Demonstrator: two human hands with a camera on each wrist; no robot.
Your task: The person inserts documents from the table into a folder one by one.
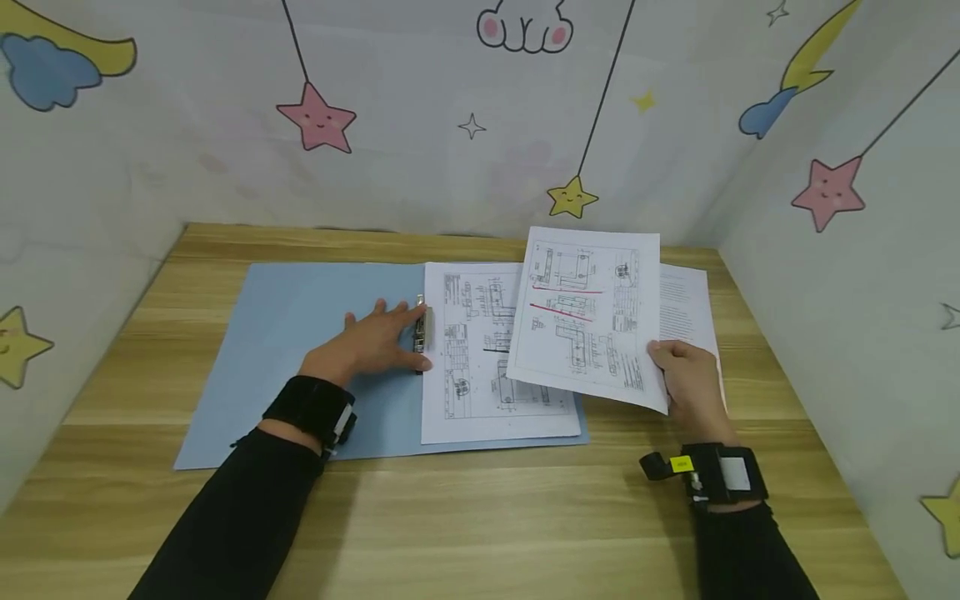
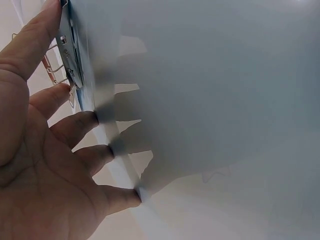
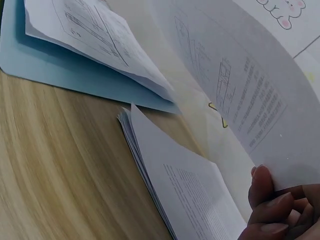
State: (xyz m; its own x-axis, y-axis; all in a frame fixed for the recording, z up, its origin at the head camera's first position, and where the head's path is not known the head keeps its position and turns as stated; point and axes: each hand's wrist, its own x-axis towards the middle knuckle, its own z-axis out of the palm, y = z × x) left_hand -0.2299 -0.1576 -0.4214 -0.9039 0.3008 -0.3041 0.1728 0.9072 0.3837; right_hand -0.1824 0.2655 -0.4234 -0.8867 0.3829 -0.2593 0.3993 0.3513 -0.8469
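Note:
A blue folder (image 1: 300,308) lies spread flat on the table, with a metal clip (image 1: 419,333) along its spine. My left hand (image 1: 378,337) rests over the folder with fingers spread; its thumb and fingertips are at the clip. In the left wrist view, the fingertips touch the folder's smooth surface (image 2: 210,100). Printed technical drawings (image 1: 457,400) lie on the folder's right half. My right hand (image 1: 690,379) pinches the lower right edge of a drawing sheet (image 1: 588,333) marked with two red lines. That sheet is raised and overlaps the drawings in the head view.
Beneath and behind the raised sheet, a stack of text pages (image 1: 686,300) lies on the wooden table (image 1: 465,517), right of the folder. A white wall covering (image 1: 412,183) with cartoon stars encloses the table's back and sides.

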